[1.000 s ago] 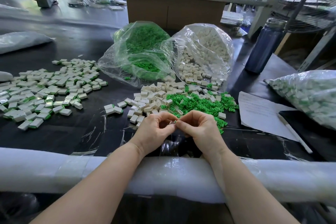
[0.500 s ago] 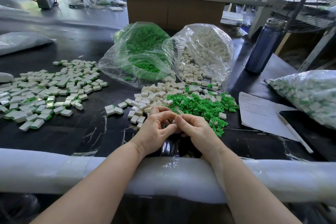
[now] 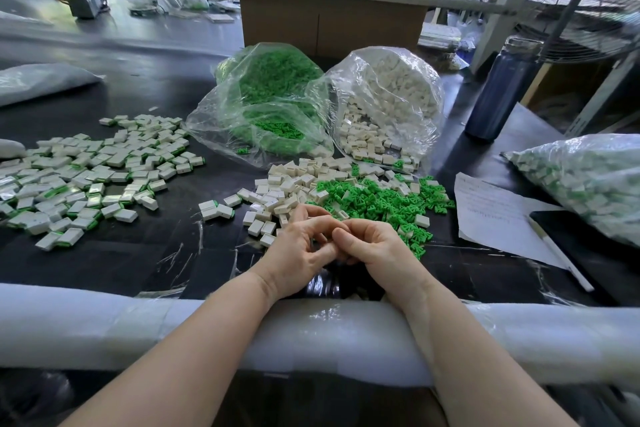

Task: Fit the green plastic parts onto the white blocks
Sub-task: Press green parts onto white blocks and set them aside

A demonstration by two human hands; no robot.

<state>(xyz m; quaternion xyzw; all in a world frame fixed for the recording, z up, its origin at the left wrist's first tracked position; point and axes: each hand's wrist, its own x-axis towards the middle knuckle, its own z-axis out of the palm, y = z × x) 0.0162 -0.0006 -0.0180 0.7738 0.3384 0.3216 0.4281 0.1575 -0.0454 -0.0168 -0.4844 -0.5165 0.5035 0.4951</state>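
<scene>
My left hand and my right hand meet fingertip to fingertip low over the black table, just in front of the piles. Both have curled fingers pinching one small piece between them; the fingers hide it almost wholly. Loose white blocks lie right behind my left hand. A heap of green plastic parts lies behind my right hand. Several white blocks with green parts fitted spread across the table's left side.
Behind the piles, an open clear bag of green parts lies beside one of white blocks. A dark bottle, paper, pen and filled bag are right. White foam padding covers the near edge.
Both hands have stayed together and drawn slightly nearer to me. The fingers have closed tighter, and the small piece that showed between the fingertips is now covered.
</scene>
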